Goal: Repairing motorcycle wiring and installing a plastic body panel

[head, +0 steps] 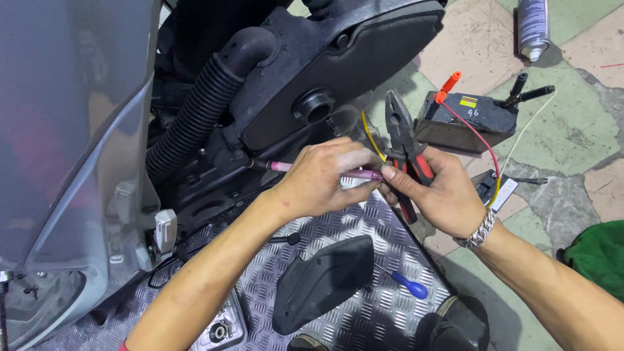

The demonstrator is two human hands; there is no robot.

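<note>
Silver bodywork (71,130) of a scooter fills the left side, with the black engine cover (338,65) and a ribbed black hose (195,117) beside it at top centre. Chequered metal plate (351,312) lies under the scooter and carries a loose black cover (325,283), a small blue-handled screwdriver (408,285) just right of it and, at the lower edge, a small grey part (221,328). Right of the plate is a tiled floor (572,130) in green and tan. On it sit a black battery (465,120) with a red wire (484,146) running off it, a spray can (533,26) at the top right, and something green (598,257) at the right edge.

Both hands meet in the middle, just below the engine cover. The left hand (318,179) is curled around a thin pink tube (361,174), which runs level from the engine side on the left to the fingertips of both hands. The right hand (442,192), with a metal bracelet (478,231) on its wrist, grips red-handled pliers (403,140) in the palm, nose pointing up and apart from the tube, while its thumb and forefinger pinch the tube's right end. A yellow wire (367,133) curves down just behind the pliers.
</note>
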